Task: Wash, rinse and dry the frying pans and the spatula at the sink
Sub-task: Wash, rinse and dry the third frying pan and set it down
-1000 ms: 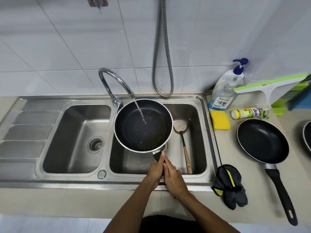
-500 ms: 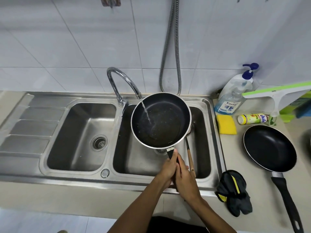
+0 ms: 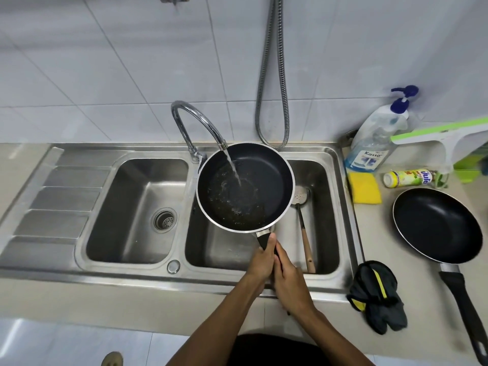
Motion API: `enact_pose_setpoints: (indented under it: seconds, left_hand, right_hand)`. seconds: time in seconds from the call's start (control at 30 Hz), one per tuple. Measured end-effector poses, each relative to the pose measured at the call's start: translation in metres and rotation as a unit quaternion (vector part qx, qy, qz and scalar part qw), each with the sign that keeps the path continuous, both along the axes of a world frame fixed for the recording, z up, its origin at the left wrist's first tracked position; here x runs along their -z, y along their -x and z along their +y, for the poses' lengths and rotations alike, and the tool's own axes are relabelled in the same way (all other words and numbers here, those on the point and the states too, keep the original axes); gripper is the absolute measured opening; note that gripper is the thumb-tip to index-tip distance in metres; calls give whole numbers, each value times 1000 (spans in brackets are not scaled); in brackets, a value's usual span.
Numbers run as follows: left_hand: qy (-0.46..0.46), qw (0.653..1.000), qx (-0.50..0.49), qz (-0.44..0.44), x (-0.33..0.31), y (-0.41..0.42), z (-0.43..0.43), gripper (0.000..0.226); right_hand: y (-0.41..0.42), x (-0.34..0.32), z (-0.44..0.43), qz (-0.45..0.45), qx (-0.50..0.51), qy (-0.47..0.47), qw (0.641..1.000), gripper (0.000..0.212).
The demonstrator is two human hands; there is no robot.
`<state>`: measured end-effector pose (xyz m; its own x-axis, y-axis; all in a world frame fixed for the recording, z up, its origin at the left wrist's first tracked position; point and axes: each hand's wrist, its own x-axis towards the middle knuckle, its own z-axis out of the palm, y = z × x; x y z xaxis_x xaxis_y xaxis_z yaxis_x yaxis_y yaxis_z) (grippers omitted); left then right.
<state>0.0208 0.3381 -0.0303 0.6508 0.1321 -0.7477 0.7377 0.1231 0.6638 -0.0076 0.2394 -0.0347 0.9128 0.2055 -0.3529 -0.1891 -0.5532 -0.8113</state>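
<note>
Compared with half a second ago, the round black non-stick frying pan with a silver rim sits a little further left over the right basin of the stainless-steel double sink. The perforated head of the wooden-handled spatula, which the pan then covered, now shows just beside the pan's right rim. The spatula lies in that basin with its handle pointing toward the person. As before, the stream of water from the curved chrome tap falls into the left half of the pan, where water pools and ripples. Both hands keep the same grip. The left hand is wrapped round the pan's black handle close to the pan, its thumb lying along the top of the handle. The right hand clasps the same handle just behind it, fingers curled tight against the left hand; the handle's end is hidden under them. On the counter to the right lies a second black frying pan, with a yellow sponge near it and a dark cloth with yellow trim at the sink's front corner.
</note>
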Motion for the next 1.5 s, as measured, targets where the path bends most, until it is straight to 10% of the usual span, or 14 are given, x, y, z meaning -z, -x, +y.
enact_pose_setpoints:
  seconds: [1.5]
  left_hand:
    - [85, 996, 16, 23, 1, -14, -8, 40]
  right_hand:
    - [-12, -24, -30, 20, -20, 35, 999, 47]
